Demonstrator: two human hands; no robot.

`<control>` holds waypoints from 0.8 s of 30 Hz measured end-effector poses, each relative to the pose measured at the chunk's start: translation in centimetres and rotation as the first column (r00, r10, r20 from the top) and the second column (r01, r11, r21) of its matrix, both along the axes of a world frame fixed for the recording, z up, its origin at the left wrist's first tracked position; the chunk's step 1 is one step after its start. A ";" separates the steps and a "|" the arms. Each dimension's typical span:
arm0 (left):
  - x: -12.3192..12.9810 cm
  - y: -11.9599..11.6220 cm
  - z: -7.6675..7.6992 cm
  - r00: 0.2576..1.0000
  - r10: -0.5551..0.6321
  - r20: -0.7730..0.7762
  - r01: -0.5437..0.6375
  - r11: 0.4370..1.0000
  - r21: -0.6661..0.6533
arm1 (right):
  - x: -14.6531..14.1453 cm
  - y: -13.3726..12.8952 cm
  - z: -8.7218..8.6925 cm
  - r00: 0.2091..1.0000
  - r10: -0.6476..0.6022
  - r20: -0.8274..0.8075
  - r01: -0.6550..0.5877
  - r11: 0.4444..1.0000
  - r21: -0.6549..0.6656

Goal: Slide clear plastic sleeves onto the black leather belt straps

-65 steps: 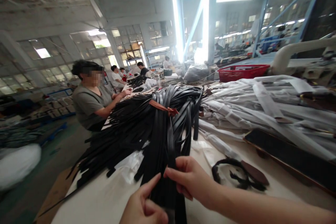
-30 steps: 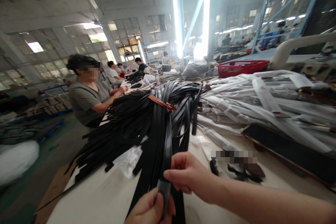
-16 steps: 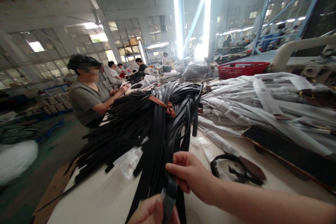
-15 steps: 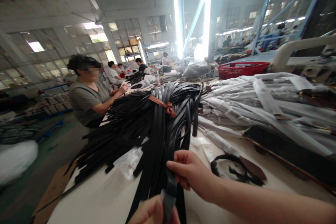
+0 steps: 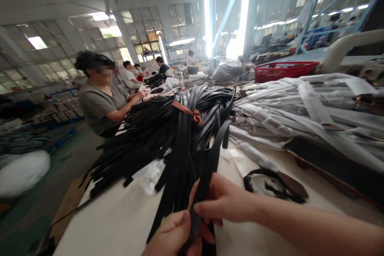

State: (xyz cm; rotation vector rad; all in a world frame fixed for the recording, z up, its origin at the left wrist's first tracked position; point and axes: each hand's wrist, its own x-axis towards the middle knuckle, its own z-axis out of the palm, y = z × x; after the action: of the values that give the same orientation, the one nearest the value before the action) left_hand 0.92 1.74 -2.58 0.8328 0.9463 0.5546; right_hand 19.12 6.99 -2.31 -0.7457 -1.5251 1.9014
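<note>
Black leather belt strap (image 5: 207, 172), with its lower end hidden by the fingers and cut off at the picture edge, stands tilted above the tabletop (image 5: 102, 224) beside a tied bundle of black straps (image 5: 162, 136), pinched by the partly cut-off left hand (image 5: 169, 234) and the half-closed right hand (image 5: 223, 202).

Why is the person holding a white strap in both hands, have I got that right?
Not quite: the strap is black, not white. The head view shows it held in both hands, the left hand and the right hand.
</note>
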 end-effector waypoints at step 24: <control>0.2 0.4 0.8 0.999 0.038 0.029 -0.035 0.996 -0.079 | -1.3 -0.8 -1.2 0.997 0.059 -0.055 -0.052 0.992 0.113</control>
State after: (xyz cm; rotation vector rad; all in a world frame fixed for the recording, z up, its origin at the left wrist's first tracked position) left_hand 1.09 2.10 -1.83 0.7363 0.9513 0.5569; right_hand 17.86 6.15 -3.51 -0.5994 -1.6165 1.8437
